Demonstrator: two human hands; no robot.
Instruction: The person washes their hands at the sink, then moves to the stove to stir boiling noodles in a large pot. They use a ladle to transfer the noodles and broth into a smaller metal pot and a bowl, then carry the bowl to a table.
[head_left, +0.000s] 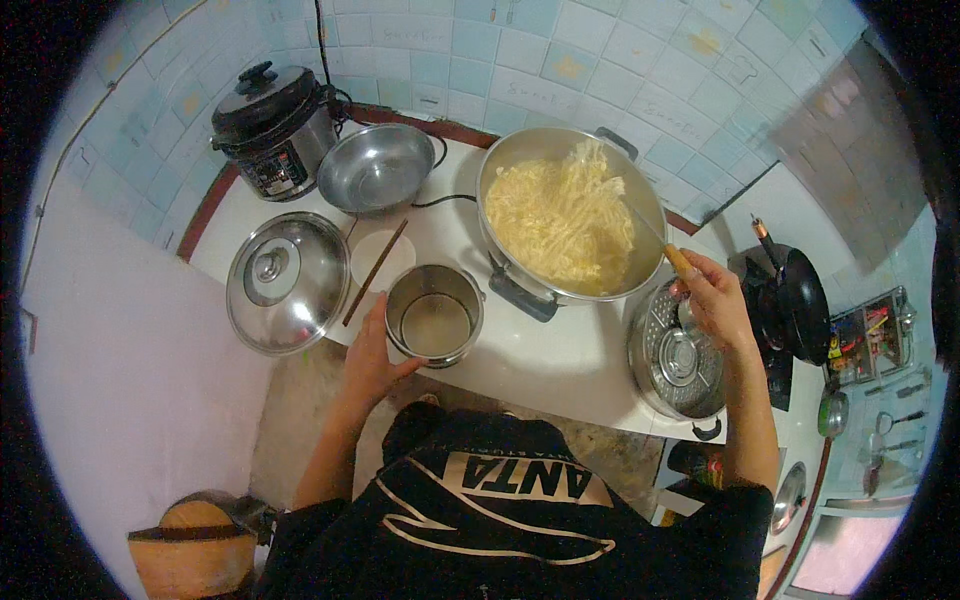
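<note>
My right hand (709, 298) grips the wooden handle of a utensil (679, 261), whose thin metal shaft reaches into a large metal pot (487, 232). Pale yellow noodle-like food (562, 217) lies in liquid in that pot, partly raised towards the back rim. The utensil's head is hidden in the food. My left hand (375, 356) rests with fingers spread against the side of a small steel pot (435, 364) near the counter's front edge. Cloudy liquid (436, 324) is inside it. Behind the small pot, chopsticks (376, 271) lie across a white round dish (394, 259).
A glass-and-steel lid (288, 330), an empty metal bowl (376, 169) and an electric pressure cooker (274, 142) stand left. A perforated steamer tray (679, 356) lies under my right forearm. Further right are a black wok (806, 307) and a spice rack (870, 337).
</note>
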